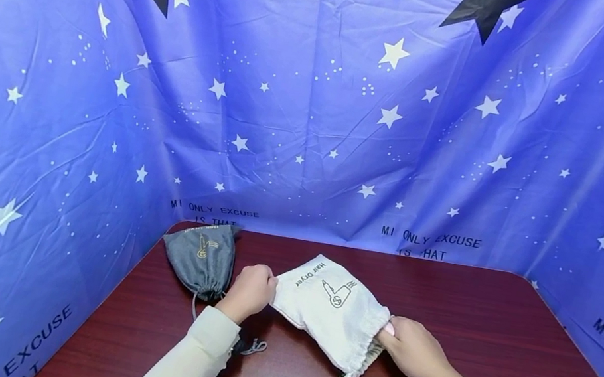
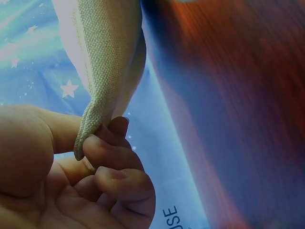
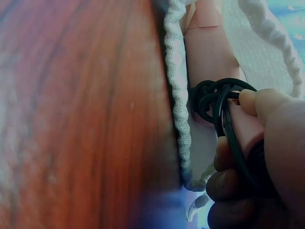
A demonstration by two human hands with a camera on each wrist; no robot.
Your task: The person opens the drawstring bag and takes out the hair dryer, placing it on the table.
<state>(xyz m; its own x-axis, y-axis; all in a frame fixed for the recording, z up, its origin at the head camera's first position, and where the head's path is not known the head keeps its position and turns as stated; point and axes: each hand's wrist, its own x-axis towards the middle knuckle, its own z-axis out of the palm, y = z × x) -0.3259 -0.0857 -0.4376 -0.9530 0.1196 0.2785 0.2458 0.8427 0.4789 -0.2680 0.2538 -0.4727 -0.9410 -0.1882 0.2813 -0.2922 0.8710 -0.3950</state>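
A white drawstring bag [image 1: 321, 303] printed "Hair Dryer" hangs slanted between both hands, above the table. My left hand [image 1: 250, 290] pinches its closed bottom corner; the left wrist view shows the cloth [image 2: 102, 62] between thumb and fingers. At the gathered mouth is my right hand [image 1: 419, 351]. In the right wrist view it grips a pink hair dryer [image 3: 212, 55] with its bundled black cord [image 3: 221, 105]. Most of the dryer lies within the bag's opening, and the bag hides its far end.
A dark grey drawstring bag [image 1: 204, 262] with a gold dryer print lies at the table's left, beside my left hand. Its grey cord [image 1: 194, 305] trails toward me. Starry blue cloth [image 1: 309, 115] encloses the back and sides of the dark red table [image 1: 474, 313].
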